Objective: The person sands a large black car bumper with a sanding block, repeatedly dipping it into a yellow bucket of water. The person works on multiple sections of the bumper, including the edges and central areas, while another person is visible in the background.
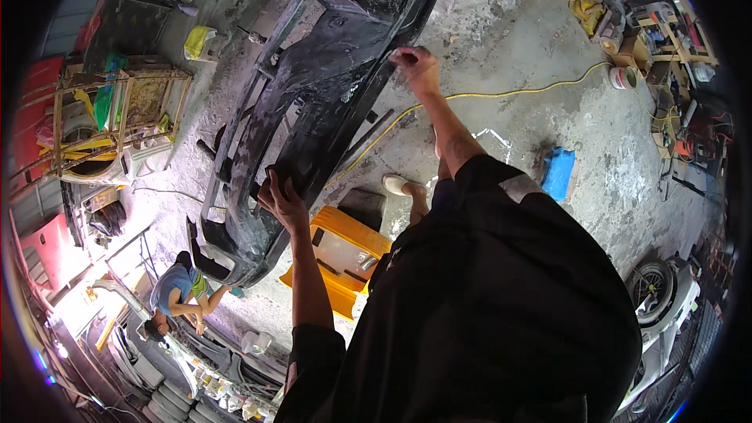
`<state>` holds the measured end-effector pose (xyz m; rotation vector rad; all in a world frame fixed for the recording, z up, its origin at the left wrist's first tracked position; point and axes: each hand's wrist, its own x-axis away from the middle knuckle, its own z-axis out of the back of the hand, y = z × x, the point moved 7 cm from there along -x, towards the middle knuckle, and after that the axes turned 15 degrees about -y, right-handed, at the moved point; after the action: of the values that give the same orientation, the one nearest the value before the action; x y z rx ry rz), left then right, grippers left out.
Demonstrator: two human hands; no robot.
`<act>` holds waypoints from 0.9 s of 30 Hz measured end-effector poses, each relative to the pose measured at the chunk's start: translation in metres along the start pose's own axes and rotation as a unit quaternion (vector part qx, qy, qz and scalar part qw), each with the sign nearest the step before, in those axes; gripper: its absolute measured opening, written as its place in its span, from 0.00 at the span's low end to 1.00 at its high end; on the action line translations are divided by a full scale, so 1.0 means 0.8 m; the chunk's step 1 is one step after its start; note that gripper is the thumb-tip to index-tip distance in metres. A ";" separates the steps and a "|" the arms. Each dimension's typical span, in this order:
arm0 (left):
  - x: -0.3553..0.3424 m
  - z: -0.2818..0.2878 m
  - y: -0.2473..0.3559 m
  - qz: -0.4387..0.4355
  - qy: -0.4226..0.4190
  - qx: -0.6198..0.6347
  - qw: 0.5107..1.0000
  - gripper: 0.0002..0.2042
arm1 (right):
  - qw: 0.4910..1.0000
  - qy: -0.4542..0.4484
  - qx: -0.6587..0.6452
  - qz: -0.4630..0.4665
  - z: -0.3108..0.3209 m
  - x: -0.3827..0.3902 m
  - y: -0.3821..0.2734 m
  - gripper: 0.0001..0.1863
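Observation:
A large black car bumper [329,55], with scuffed, patchy grey surfaces, runs diagonally from the top centre down toward the lower left. My left hand [282,202] rests on its lower middle section, fingers apart and bent over the dark surface. Further up, my right hand [417,66] is at the bumper's right edge, its fingers pinched together; what they hold, if anything, is too small to make out. Below the bumper, beside my left forearm, lies an orange plastic panel [337,229].
Another person [176,294] crouches at the lower left among car parts. A yellow cord [509,92] crosses the floor, near a blue object [558,172] and a bucket [623,77]. A wooden rack [125,110] stands left; clutter lines the right, above a wheel [652,290].

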<state>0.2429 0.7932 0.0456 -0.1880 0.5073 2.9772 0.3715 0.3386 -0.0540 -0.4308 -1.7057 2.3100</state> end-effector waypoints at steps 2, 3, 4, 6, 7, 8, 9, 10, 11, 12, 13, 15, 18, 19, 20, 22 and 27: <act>0.002 0.004 -0.004 -0.001 0.002 -0.013 1.000 0.27 | 1.000 -0.003 -0.004 0.006 -0.007 0.002 0.006 0.16; 0.012 0.015 -0.016 0.006 0.010 -0.029 1.000 0.28 | 0.999 -0.034 0.007 0.009 -0.034 0.013 -0.009 0.16; 0.002 0.005 -0.002 -0.007 0.005 -0.017 1.000 0.28 | 0.998 -0.037 0.040 0.010 -0.012 0.014 -0.002 0.17; -0.008 -0.006 0.009 -0.017 0.003 -0.009 1.000 0.27 | 0.995 -0.021 -0.095 -0.006 -0.018 0.029 0.043 0.16; -0.004 -0.001 0.003 -0.011 0.005 -0.016 1.000 0.27 | 0.998 -0.024 -0.061 0.025 -0.029 0.040 0.025 0.16; 0.001 0.003 -0.003 -0.007 0.006 -0.020 1.000 0.27 | 0.998 -0.025 -0.026 0.057 -0.036 0.044 0.008 0.15; 0.004 0.009 -0.007 -0.006 0.006 -0.021 1.000 0.27 | 0.998 -0.027 -0.030 0.056 -0.035 0.035 -0.001 0.15; 0.006 0.009 -0.008 -0.009 0.003 -0.022 1.000 0.27 | 0.999 -0.016 -0.013 0.042 -0.023 0.018 -0.001 0.15; 0.007 0.010 -0.011 -0.003 0.005 -0.023 1.000 0.27 | 1.000 -0.005 0.006 0.028 -0.014 0.004 -0.002 0.16; 0.001 0.000 -0.004 -0.004 0.004 -0.012 1.000 0.27 | 1.000 0.008 0.015 0.024 0.009 -0.014 0.011 0.16; -0.003 -0.008 0.005 -0.013 -0.003 -0.004 1.000 0.27 | 1.000 0.008 -0.030 0.002 0.029 -0.033 0.028 0.16; 0.005 -0.001 -0.008 0.006 -0.007 -0.017 1.000 0.26 | 0.998 -0.008 0.041 -0.051 0.020 -0.033 0.011 0.16; 0.003 0.002 -0.006 -0.008 0.000 -0.041 0.999 0.25 | 0.999 -0.006 0.045 0.005 -0.010 0.006 -0.009 0.15; 0.005 0.002 -0.007 -0.010 -0.003 -0.040 0.999 0.25 | 0.999 0.010 0.007 0.043 -0.019 0.018 -0.015 0.16; 0.006 0.002 -0.012 0.002 -0.006 -0.033 0.999 0.25 | 0.999 0.011 0.008 0.040 -0.016 0.018 -0.010 0.16; 0.005 0.005 -0.014 0.012 -0.011 -0.030 0.999 0.25 | 0.999 0.003 0.043 -0.002 -0.013 0.005 0.006 0.15; -0.006 -0.010 0.008 -0.014 -0.012 -0.025 1.000 0.24 | 0.995 -0.008 0.103 -0.011 0.056 -0.079 0.055 0.15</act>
<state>0.2479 0.7841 0.0412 -0.1617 0.4246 2.9636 0.4127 0.2640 -0.0775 -0.3527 -1.4495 2.4474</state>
